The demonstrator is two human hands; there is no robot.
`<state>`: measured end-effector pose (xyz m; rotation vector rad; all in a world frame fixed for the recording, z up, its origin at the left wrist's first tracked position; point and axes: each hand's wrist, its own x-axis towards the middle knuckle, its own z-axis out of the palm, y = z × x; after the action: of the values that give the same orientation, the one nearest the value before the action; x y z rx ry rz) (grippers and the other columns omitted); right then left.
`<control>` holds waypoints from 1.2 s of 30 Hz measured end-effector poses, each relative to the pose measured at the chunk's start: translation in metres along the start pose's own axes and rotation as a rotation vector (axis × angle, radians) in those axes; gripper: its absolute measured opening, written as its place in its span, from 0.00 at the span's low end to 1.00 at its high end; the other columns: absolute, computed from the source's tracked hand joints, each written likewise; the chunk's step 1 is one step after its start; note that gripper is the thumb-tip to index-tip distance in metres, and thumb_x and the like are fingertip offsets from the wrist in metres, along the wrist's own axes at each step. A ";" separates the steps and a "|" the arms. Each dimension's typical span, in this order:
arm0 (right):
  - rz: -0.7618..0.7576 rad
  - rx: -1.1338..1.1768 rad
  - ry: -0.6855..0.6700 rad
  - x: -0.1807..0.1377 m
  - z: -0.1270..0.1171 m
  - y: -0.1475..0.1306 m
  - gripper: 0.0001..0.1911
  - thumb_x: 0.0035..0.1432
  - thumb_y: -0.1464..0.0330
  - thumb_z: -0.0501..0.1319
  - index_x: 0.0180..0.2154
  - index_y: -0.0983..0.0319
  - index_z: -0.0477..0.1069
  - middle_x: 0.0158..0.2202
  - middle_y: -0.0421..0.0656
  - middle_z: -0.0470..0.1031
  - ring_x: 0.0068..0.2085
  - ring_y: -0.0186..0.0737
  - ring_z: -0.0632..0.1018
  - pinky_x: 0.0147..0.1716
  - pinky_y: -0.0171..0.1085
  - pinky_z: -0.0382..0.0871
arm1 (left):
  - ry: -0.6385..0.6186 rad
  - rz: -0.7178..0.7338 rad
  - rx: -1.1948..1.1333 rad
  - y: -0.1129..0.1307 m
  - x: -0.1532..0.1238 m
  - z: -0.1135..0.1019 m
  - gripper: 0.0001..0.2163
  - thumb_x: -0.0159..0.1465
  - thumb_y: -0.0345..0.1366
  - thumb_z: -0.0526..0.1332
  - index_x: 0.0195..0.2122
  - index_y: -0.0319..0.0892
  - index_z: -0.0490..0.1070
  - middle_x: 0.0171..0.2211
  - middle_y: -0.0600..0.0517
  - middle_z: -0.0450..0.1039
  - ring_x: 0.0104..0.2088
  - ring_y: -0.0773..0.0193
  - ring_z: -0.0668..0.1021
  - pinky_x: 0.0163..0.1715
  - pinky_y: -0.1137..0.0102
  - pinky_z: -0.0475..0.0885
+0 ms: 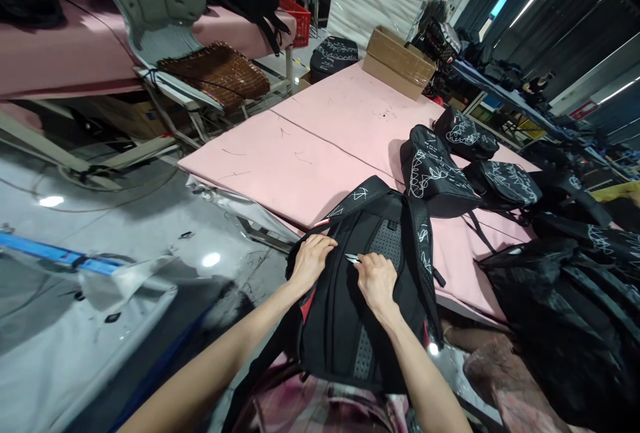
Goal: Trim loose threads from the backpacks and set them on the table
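One black pack (345,300) in work, back panel up, so its front face is underneath, hidden. Location: top end over the near edge of the pink table (320,140), bottom end against plaid cloth (295,410) at the wearer's lap. Long axis runs away from the wearer, far end leaning a bit right. Top points at the table, base at the wearer.

Left strap (361,194) and right strap (424,236) lie along either side of the panel, white scribble print on both. Mesh strip (385,238) runs down the panel, partly covered by the right forearm and grip.

Right grip (377,280): closed on small snips (353,258). Only the pale metal tip shows, pointing left across the panel; handles hidden in the fist. Can't tell if the blades touch anything.

Left grip (313,261): resting on the pack's left side, fingers bent toward the panel. Thumb hard to make out; can't tell whether it's pinching fabric.

Right of the pack: several printed packs (433,170) on the table, running into a dark heap (560,326) cut off by the frame edge, outlines merge. Cardboard box (395,70) at far end. Person (440,10) beyond it, small, partly blurred.
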<state>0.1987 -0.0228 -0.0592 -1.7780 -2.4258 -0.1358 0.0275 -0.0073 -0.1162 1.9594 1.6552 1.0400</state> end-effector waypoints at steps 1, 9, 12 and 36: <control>0.004 0.000 -0.001 0.000 0.001 0.001 0.08 0.60 0.67 0.58 0.40 0.56 0.73 0.34 0.40 0.75 0.36 0.37 0.72 0.34 0.37 0.55 | -0.019 0.023 0.026 0.000 0.001 -0.001 0.11 0.63 0.31 0.53 0.44 0.48 0.69 0.39 0.50 0.71 0.43 0.59 0.69 0.39 0.65 0.63; -0.001 -0.008 -0.016 0.000 0.004 0.002 0.08 0.60 0.66 0.57 0.41 0.56 0.73 0.34 0.41 0.75 0.36 0.38 0.72 0.34 0.37 0.55 | -0.200 0.113 0.139 0.003 0.022 -0.014 0.03 0.58 0.32 0.60 0.32 0.47 0.72 0.35 0.51 0.70 0.40 0.57 0.67 0.40 0.63 0.61; -0.006 -0.014 -0.011 0.001 0.003 0.000 0.08 0.60 0.66 0.57 0.41 0.56 0.73 0.34 0.41 0.75 0.36 0.38 0.72 0.33 0.37 0.55 | -0.215 0.118 0.118 0.005 0.024 -0.015 0.06 0.58 0.31 0.59 0.25 0.44 0.71 0.30 0.50 0.69 0.37 0.57 0.67 0.38 0.63 0.60; 0.355 0.693 -0.065 -0.005 0.002 0.034 0.11 0.55 0.64 0.57 0.40 0.59 0.72 0.37 0.41 0.76 0.38 0.40 0.75 0.38 0.36 0.64 | -0.286 -0.061 -0.020 -0.007 -0.011 -0.068 0.08 0.58 0.34 0.58 0.37 0.39 0.72 0.51 0.44 0.67 0.56 0.49 0.63 0.58 0.56 0.53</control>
<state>0.2324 -0.0168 -0.0623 -1.8140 -1.8013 0.7109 -0.0278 -0.0281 -0.0795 1.9281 1.5299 0.7119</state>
